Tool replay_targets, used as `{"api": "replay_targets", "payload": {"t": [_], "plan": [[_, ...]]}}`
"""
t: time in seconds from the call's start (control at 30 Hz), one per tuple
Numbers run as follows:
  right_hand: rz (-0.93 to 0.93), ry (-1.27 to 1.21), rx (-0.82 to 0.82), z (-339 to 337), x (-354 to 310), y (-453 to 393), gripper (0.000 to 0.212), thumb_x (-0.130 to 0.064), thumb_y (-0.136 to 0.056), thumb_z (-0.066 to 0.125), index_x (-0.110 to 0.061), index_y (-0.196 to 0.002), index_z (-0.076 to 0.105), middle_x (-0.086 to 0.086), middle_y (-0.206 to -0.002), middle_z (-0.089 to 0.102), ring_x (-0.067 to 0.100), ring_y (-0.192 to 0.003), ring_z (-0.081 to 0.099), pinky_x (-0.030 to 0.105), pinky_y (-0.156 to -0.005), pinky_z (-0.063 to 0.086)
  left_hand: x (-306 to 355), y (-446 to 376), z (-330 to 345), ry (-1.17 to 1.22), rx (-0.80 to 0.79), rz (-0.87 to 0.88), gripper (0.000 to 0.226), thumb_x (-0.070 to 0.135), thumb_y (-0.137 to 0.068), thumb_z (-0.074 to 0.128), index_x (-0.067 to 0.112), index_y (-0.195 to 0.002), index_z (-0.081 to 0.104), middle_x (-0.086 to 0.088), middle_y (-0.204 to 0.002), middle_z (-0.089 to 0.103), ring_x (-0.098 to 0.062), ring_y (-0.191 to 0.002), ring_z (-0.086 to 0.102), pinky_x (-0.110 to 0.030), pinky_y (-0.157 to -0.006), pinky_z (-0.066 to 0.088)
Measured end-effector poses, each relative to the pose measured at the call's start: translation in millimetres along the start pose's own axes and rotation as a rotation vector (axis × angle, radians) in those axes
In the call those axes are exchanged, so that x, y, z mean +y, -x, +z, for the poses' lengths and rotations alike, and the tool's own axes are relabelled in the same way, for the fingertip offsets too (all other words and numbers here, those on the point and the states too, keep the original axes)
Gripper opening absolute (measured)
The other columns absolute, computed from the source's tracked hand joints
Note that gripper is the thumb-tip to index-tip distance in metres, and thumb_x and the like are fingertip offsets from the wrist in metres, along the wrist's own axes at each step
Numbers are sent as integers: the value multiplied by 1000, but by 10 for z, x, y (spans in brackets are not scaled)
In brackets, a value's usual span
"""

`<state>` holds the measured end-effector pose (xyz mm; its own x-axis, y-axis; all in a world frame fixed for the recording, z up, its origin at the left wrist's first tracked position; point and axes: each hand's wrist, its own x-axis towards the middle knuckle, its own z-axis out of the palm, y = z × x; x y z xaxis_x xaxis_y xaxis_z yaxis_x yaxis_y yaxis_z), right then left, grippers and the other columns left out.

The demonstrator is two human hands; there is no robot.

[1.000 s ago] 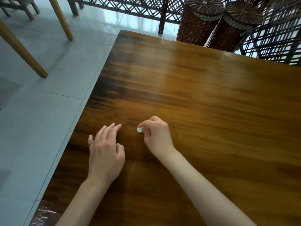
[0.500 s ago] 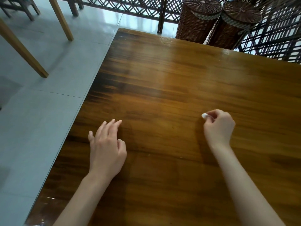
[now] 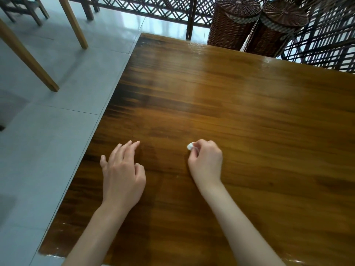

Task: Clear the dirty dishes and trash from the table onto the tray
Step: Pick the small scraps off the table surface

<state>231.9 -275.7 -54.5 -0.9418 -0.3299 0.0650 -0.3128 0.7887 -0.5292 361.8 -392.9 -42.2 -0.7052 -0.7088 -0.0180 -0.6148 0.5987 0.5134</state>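
R hand [image 3: 206,162] fingers pinch white scrap [image 3: 190,146] w/ L hand [image 3: 123,173] fingers relaxed over table [image 3: 249,112].

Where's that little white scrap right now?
The white scrap is pinched in the right hand, low over the wooden table, right of the left hand.

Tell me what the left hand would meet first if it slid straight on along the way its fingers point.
Probably nothing: the left hand points up and slightly right across the bare wooden table. That line looks free to the far edge, passing left of the right hand and its small white scrap. Depth is uncertain.
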Motion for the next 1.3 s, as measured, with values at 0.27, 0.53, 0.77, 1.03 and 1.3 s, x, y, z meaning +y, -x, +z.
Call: {"api": "replay_targets", "payload": {"t": [0.27, 0.53, 0.77, 1.03, 1.3], "plan": [[-87, -24, -63, 80, -118, 147, 17, -15, -89, 61, -9, -101, 70, 2, -88, 64, 4, -71, 50, 5, -60, 33, -109, -6, -94, 5, 26, -16, 48, 11, -88, 55, 21, -134, 48, -3, -143, 44, -23, -137, 32, -50, -112, 5], [-290, -72, -208, 157, -307, 521, 12, -12, -86, 64, -11, -93, 73, 0, -82, 64, 4, -69, 54, 1, -61, 33, -225, 29, -115, -3, 51, -37, 46, 7, -88, 53, 19, -133, 49, -5, -140, 47, -25, -134, 36, -52, -112, 9], [-419, -148, -272, 106, -249, 628, 12, -16, -87, 60, -11, -82, 70, -3, -81, 57, 7, -75, 52, 8, -63, 41, -310, -70, -250, -24, 43, 9, 46, -1, -89, 48, 16, -132, 51, -8, -137, 50, -29, -131, 40, -58, -111, 16], [-501, -67, -371, -12, -145, 697, 4, -18, -80, 71, -16, -77, 71, -4, -99, 61, 3, -97, 46, 0, -73, 31, -410, -147, -356, 3, 76, 24, 48, -7, -87, 45, 15, -130, 52, -10, -130, 55, -30, -122, 47, -57, -108, 24], [-551, -28, -331, -133, -61, 722, 21, -3, -71, 78, -7, -91, 72, 3, -87, 71, 15, -81, 66, 18, -69, 51, -493, -93, -372, 35, 82, 31, 50, -8, -87, 42, 17, -129, 53, -8, -128, 56, -27, -122, 47, -58, -108, 24]]}}
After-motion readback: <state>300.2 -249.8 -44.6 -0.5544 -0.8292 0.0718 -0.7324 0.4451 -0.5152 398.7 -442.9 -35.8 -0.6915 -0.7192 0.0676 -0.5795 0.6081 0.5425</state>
